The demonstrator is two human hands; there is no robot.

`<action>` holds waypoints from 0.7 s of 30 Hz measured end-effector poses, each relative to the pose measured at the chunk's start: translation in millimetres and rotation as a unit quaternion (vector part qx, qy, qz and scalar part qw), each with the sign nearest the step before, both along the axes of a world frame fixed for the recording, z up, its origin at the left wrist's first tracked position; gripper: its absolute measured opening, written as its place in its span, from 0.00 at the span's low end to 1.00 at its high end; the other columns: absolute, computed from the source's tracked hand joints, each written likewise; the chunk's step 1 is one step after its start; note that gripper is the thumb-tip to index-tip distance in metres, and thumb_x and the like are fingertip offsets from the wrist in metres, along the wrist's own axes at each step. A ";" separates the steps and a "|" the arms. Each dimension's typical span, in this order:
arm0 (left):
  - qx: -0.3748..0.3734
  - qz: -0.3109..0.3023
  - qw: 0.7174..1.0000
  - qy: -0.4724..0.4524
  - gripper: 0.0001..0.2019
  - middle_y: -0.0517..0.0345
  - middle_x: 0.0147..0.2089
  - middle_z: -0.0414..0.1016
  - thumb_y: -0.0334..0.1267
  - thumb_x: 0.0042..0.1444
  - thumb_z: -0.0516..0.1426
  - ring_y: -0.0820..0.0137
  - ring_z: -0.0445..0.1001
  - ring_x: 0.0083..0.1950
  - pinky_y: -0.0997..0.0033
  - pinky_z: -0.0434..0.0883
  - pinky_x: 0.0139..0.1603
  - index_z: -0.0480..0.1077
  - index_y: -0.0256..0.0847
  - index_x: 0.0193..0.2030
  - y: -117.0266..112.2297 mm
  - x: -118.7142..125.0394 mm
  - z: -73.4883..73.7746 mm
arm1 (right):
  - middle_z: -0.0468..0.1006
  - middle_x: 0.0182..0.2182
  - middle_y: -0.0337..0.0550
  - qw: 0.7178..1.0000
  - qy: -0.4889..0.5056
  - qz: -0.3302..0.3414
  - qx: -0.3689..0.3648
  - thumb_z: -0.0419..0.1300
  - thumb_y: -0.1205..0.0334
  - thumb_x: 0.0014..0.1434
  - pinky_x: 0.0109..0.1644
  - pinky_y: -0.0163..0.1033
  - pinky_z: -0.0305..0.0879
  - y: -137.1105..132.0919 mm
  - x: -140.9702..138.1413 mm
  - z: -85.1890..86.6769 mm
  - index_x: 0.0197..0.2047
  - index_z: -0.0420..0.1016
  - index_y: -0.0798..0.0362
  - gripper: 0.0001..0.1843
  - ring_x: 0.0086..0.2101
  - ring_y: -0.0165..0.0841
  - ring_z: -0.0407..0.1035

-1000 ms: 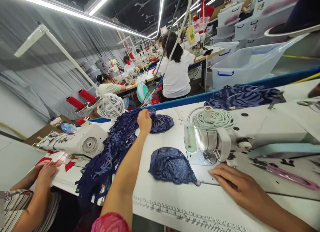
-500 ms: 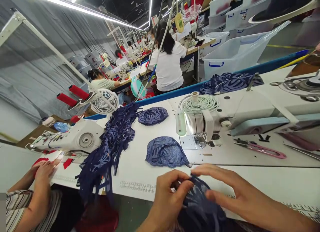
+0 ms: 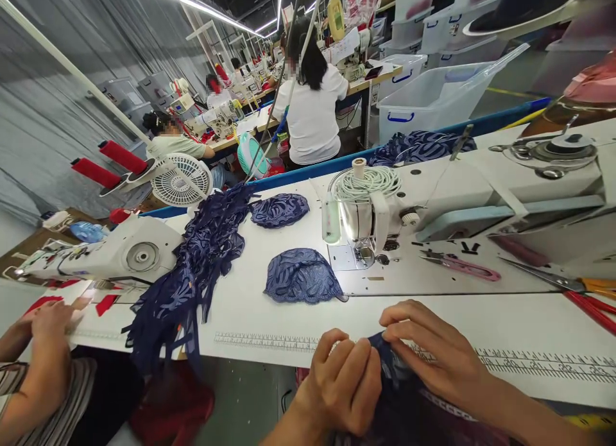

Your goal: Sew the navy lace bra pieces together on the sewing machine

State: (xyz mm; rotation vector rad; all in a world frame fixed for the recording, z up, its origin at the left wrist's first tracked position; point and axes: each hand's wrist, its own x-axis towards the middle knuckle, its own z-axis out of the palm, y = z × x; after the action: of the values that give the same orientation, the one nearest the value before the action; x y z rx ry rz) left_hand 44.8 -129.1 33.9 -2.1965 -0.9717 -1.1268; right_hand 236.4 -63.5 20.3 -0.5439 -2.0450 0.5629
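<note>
Between my hands, over the table's front edge, is a navy lace fabric piece point(image 3: 385, 362); its lower part hangs in shadow. My left hand point(image 3: 342, 383) is closed, its fingers curled round the fabric's left side. The thumb and fingertips of my right hand point(image 3: 430, 350) pinch the upper edge of the same piece. Beyond them a navy lace cup point(image 3: 303, 276) lies flat on the white table, with a second lace cup point(image 3: 279, 210) behind it. The sewing machine point(image 3: 373, 218) stands to the right of both cups.
Pink thread snips point(image 3: 469, 267) and orange-handled scissors point(image 3: 587, 285) lie at the right. A heap of navy lace pieces point(image 3: 192, 273) drapes over the table at left. A co-worker's hands point(image 3: 55, 314) are beside another machine point(image 3: 129, 250). A printed ruler point(image 3: 264, 341) runs along the front edge.
My left fingers have curled more tightly round the fabric. My right fingers, spread before, now pinch its edge. The view has shifted right, bringing the scissors into sight.
</note>
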 end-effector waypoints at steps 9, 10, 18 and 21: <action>0.011 -0.018 1.000 -0.020 0.13 0.44 0.34 0.81 0.23 0.63 0.50 0.67 0.77 0.33 0.64 0.76 0.38 0.77 0.27 0.36 -0.4 -0.1 -6.7 | 0.74 0.37 0.45 1.000 0.004 -0.002 0.027 0.57 0.78 0.62 0.39 0.39 0.69 -2.2 1.5 4.3 0.43 0.69 0.51 0.12 0.37 0.33 0.70; 0.007 -0.018 1.000 -0.019 0.13 0.44 0.34 0.81 0.23 0.62 0.50 0.68 0.77 0.33 0.64 0.76 0.38 0.77 0.27 0.36 -0.8 -0.3 -6.9 | 0.75 0.38 0.45 1.000 0.000 -0.003 0.027 0.57 0.77 0.62 0.40 0.40 0.69 -2.5 2.0 4.7 0.43 0.69 0.51 0.12 0.38 0.34 0.70; -0.020 -0.018 0.999 -0.020 0.13 0.43 0.34 0.81 0.24 0.62 0.50 0.67 0.77 0.35 0.63 0.77 0.40 0.77 0.27 0.39 -2.8 -4.0 -9.1 | 0.76 0.40 0.45 0.998 -0.034 0.013 0.046 0.57 0.77 0.61 0.43 0.42 0.69 -4.9 6.3 6.6 0.49 0.72 0.50 0.17 0.40 0.35 0.71; -0.016 -0.021 0.999 -0.019 0.11 0.43 0.35 0.81 0.24 0.62 0.52 0.67 0.77 0.34 0.63 0.76 0.40 0.77 0.27 0.40 -4.4 -1.2 -11.0 | 0.76 0.40 0.46 0.998 -0.039 0.022 0.053 0.58 0.77 0.60 0.44 0.43 0.70 -4.3 6.8 6.2 0.50 0.73 0.50 0.18 0.40 0.35 0.71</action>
State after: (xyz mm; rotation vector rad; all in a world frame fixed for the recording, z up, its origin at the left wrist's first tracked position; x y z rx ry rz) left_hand 43.6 -133.5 23.0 -2.2390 -0.9700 -1.1847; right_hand 243.2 -67.8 26.5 -0.4656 -2.1514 0.4609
